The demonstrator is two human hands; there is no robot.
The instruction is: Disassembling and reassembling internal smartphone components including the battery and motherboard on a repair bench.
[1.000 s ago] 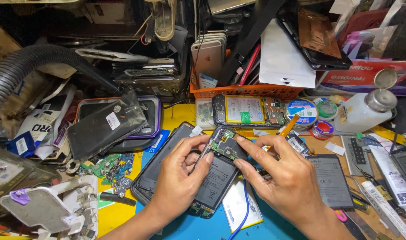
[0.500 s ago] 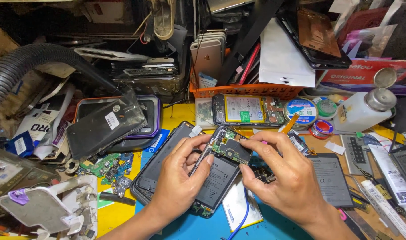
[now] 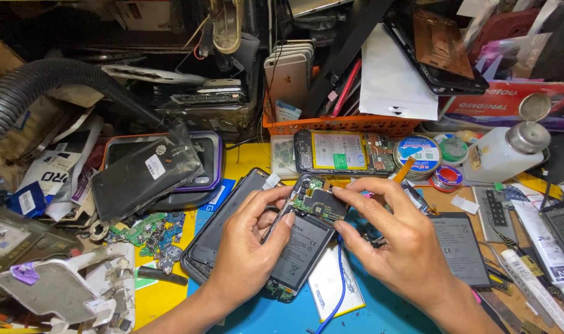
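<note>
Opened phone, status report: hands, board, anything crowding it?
Left hand grips the opened phone by its edge. Right hand fingertips on its circuit board. Black back cover lies beside, loose battery right.

Lower phone [image 3: 297, 247] edge hidden behind left hand [image 3: 245, 253], right hand [image 3: 399, 247] covering tools beneath, hose [image 3: 41, 86] cut off at left edge, board [image 3: 319, 201] parts too small to tell

yellow workbench [image 3: 251, 158], blue mat [image 3: 381, 315], spare battery [image 3: 458, 247]

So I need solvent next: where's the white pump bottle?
In the head view the white pump bottle stands far right on the bench, just right of the solder-wire spools, beyond the right hand.
</note>
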